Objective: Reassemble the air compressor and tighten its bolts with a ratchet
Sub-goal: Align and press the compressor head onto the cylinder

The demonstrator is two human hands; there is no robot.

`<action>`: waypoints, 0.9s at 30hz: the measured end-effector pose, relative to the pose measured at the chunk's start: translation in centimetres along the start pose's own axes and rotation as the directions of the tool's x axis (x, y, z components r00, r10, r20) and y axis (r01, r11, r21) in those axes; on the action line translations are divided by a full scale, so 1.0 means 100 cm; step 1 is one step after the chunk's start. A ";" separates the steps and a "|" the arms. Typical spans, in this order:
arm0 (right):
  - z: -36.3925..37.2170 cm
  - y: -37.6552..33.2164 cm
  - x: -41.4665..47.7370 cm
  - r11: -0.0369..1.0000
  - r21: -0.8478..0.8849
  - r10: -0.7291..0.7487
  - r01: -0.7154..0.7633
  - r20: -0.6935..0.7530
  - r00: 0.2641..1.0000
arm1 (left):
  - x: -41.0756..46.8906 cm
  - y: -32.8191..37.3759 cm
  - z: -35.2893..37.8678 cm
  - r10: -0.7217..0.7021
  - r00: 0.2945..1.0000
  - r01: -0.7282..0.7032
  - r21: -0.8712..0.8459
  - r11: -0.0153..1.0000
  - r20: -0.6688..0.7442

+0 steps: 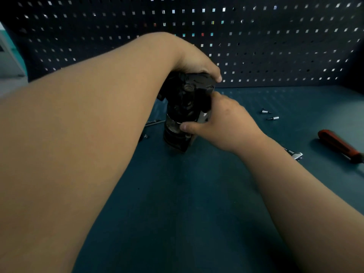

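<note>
Mat (187,203), dark teal, covers the bench nearest the viewer. One ratchet (296,155) lies just beyond the right forearm, partly hidden by it, and one red-handled screwdriver (338,144) lies further right. The single compressor (183,107) stands upright mid-bench. The right hand (226,123) grips its side, thumb across the front. The left hand (193,60) is curled over the top section. Judged step: seating that top section before bolting. Recommended: keep the body braced, press the top down squarely, line up the holes, and start the bolts by finger before using the ratchet. Left of the compressor are one thin metal bar (154,122) and one small fastener (146,136), type unclear. Two sockets (265,111) (274,118) lie to the right. One pegboard (275,46) backs the bench.
</note>
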State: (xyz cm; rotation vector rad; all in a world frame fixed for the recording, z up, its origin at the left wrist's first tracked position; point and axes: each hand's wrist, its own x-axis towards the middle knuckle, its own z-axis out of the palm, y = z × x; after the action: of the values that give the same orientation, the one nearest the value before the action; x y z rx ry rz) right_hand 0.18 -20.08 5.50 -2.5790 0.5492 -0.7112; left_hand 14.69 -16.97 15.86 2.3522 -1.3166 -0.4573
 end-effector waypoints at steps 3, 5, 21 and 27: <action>-0.005 -0.007 0.001 1.000 -0.020 -0.004 0.005 0.003 1.000 | -0.003 -0.003 0.001 -0.017 1.000 0.017 0.014 1.000 -0.017; -0.003 -0.010 0.001 0.997 -0.072 0.033 -0.032 0.008 0.999 | -0.007 -0.006 -0.004 -0.058 0.998 0.058 -0.007 0.998 -0.017; 0.021 -0.030 -0.026 0.943 -0.332 0.039 -0.024 0.038 0.999 | -0.027 -0.016 -0.003 -0.136 0.974 0.146 0.046 0.988 -0.179; 0.027 -0.027 -0.031 0.932 -0.363 0.013 -0.013 -0.002 1.000 | -0.032 -0.017 -0.004 -0.154 0.973 0.161 0.029 0.987 -0.173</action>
State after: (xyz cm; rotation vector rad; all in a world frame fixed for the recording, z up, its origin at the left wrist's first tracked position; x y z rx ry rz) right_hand -0.05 -15.66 3.45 -2.9107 0.7602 -0.6553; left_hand 14.51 -13.31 15.59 2.4810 -1.0782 -0.2685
